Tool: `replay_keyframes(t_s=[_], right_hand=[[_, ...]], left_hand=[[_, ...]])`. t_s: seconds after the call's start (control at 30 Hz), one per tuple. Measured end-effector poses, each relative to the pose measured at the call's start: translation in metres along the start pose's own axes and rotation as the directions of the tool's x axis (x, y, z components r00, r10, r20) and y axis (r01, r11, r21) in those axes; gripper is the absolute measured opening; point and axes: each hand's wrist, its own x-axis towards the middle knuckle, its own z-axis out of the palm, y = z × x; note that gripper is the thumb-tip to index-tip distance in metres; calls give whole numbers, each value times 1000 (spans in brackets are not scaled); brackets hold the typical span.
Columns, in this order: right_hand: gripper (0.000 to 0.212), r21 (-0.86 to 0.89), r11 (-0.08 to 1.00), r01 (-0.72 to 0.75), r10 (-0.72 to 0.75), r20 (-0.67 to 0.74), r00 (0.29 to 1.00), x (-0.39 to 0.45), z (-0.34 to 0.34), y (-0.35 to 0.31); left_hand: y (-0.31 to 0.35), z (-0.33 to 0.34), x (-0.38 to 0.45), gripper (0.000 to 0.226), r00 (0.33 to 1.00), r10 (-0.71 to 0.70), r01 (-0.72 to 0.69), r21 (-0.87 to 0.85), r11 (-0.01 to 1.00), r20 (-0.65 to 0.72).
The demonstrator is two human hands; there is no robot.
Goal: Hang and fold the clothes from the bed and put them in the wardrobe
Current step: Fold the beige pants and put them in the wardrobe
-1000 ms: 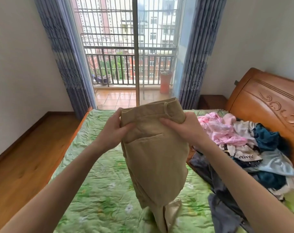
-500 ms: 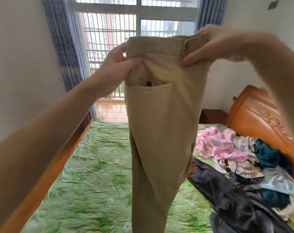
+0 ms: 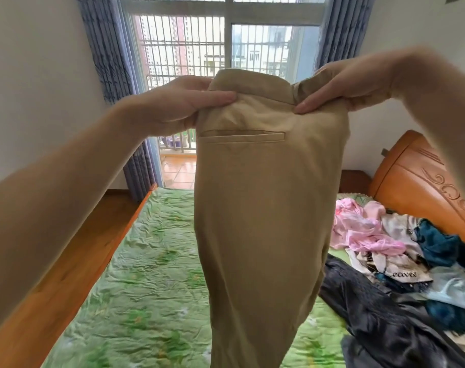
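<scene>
Khaki trousers [image 3: 265, 208] hang lengthwise above the bed [image 3: 151, 288] — left hand [image 3: 178, 102] and right hand [image 3: 350, 86] each have a grip pinched on the waistband, thumbs in front. Heaped clothes [image 3: 401, 256] lie beside the wooden headboard [image 3: 422, 181].

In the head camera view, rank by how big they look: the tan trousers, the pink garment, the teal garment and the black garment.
1. tan trousers, though they hang nearest the camera.
2. black garment, partly cut off by the frame.
3. pink garment.
4. teal garment, close to the pink one and partly buried, so unsure.
</scene>
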Motion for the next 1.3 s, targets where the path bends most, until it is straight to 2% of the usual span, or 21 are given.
replay_keyframes(t_s=[0.1, 0.17, 0.2, 0.27, 0.37, 0.43, 0.5, 0.6, 0.67, 0.77, 0.83, 0.9, 1.03, 1.13, 1.2, 1.23, 1.3], right_hand=[[28, 22, 999, -34, 32, 64, 997, 21, 6, 10], [22, 33, 999, -22, 20, 57, 998, 41, 14, 18], [19, 9, 1000, 0, 0, 20, 1000, 53, 18, 23], [14, -140, 989, 48, -68, -139, 988, 83, 23, 34], [27, -406, 910, 81, -235, -346, 908, 137, 25, 48], [34, -485, 873, 58, -286, -413, 865, 169, 18, 56], [41, -551, 834, 8, -315, -465, 827, 197, 4, 60], [27, -620, 782, -68, -350, -527, 774, 222, -22, 53], [24, -601, 795, -84, -375, -595, 711, 231, -35, 44], [27, -596, 800, -63, -463, -681, 567, 238, -47, 39], [26, -635, 770, -60, -520, -679, 518, 239, -49, 45], [27, -660, 750, -38, -558, -663, 499, 237, -42, 56], [30, -651, 759, 37, -579, -647, 497, 224, 4, 97], [36, -613, 774, 159, -590, -606, 533, 200, 73, 152], [29, -543, 802, 250, -568, -561, 602, 178, 132, 195], [27, -498, 826, 265, -532, -535, 656, 168, 162, 219], [28, -439, 865, 241, -449, -467, 762, 146, 225, 265]], left_hand=[[-5, -8, 7, 43, 985, -136, 124, 117, 985, 104], [-10, -17, 18, 47, 968, -232, 201, 257, 945, 95], [-14, -23, 26, 51, 959, -275, 241, 327, 914, 63], [-26, -36, 48, 53, 950, -311, 294, 447, 845, -38], [-52, -52, 92, 37, 965, -187, 259, 573, 777, -184], [-68, -62, 124, 29, 964, -50, 214, 654, 726, -260], [-75, -69, 151, 23, 951, 83, 187, 767, 614, -298], [-60, -72, 182, 16, 939, 199, 156, 863, 480, -281], [-46, -73, 196, 19, 916, 267, 149, 872, 466, -299], [-27, -73, 202, 32, 865, 378, 121, 869, 480, -330], [-24, -71, 196, 49, 848, 435, 91, 893, 441, -301], [-31, -69, 190, 56, 846, 474, 55, 925, 376, -243], [-77, -63, 170, 30, 860, 470, -10, 915, 403, -197], [-140, -42, 134, 32, 910, 391, -50, 902, 428, -135], [-194, -17, 94, 45, 948, 315, -104, 900, 424, -39], [-228, -4, 71, 44, 963, 268, -125, 901, 415, 10], [-303, 24, 22, 22, 990, 131, -106, 921, 375, 60]])
